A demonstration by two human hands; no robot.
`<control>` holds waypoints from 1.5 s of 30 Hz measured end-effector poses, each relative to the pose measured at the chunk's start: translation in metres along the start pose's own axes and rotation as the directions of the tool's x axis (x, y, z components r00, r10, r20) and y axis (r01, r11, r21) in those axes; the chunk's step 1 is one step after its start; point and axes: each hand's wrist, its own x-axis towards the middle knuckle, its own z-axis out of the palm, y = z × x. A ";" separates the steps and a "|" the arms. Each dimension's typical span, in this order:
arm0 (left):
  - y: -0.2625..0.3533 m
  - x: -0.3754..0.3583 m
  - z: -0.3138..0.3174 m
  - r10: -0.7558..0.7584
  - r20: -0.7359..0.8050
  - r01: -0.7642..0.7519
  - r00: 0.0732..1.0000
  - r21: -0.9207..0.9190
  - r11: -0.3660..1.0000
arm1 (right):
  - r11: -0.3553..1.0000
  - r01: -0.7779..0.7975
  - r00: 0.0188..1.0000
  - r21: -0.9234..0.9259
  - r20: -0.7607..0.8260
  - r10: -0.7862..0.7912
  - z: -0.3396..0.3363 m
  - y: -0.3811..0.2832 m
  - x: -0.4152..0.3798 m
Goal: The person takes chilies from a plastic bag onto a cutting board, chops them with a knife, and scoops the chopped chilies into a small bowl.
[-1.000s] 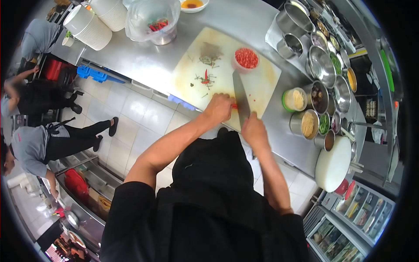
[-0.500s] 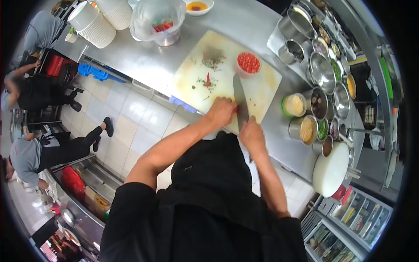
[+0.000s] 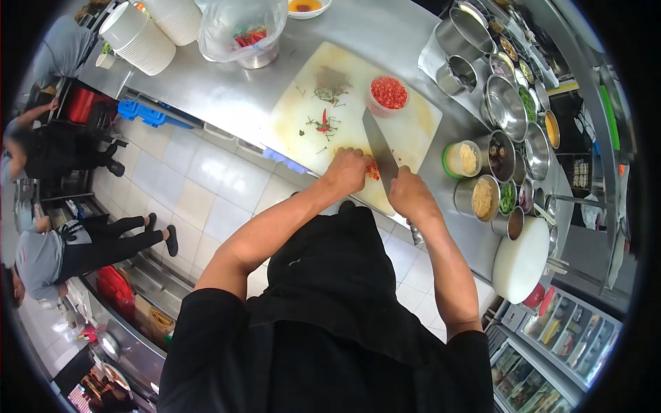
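Observation:
My right hand (image 3: 412,195) grips the handle of a large kitchen knife (image 3: 379,143), its broad blade angled across the white cutting board (image 3: 421,129). Left of the blade, my left hand (image 3: 349,170) is closed, with bent fingers pressed down on red chili (image 3: 373,169). Cut red bits show between the fingertips and the knife; what lies under the fingers is hidden. A clear tub of chopped red chili (image 3: 389,93) stands at the board's far right. Farther left lie a whole red chili (image 3: 323,120) among green stems and a small heap of stems (image 3: 329,96).
A bag-lined metal bowl with red chilies (image 3: 258,58) and stacked white tubs (image 3: 144,48) stand at the back left. Metal bowls (image 3: 505,110) and ingredient containers (image 3: 475,197) line the right side. Co-workers (image 3: 41,255) stand to the left across the tiled floor.
The knife's handle end has swung right, away from my left hand, and the blade is more slanted. More cut red chili shows between the hand and the blade.

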 end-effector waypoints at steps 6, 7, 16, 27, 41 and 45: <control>-0.001 -0.001 0.001 0.008 -0.050 -0.010 0.999 -0.031 0.999 | 1.000 0.018 0.998 0.001 -0.058 -0.018 0.032 0.005 -0.017; 0.000 -0.001 -0.001 0.017 -0.063 -0.020 0.998 -0.042 0.999 | 0.999 0.006 0.994 0.040 -0.109 -0.001 0.043 0.004 -0.023; -0.002 0.005 0.000 0.011 0.014 -0.010 1.000 -0.022 1.000 | 0.991 -0.085 0.996 0.102 0.036 0.081 0.009 -0.001 -0.016; -0.002 0.005 0.003 0.005 0.026 -0.005 1.000 -0.005 1.000 | 0.993 -0.056 0.986 0.101 -0.151 0.071 0.044 -0.006 -0.025; -0.002 0.002 0.003 0.010 -0.016 -0.011 1.000 -0.068 0.998 | 0.995 -0.043 0.992 0.094 -0.110 0.053 0.040 -0.009 -0.023; 0.001 -0.010 0.001 0.073 -0.073 -0.082 0.995 -0.139 0.987 | 0.988 -0.068 0.976 0.141 -0.197 0.095 0.056 0.003 -0.025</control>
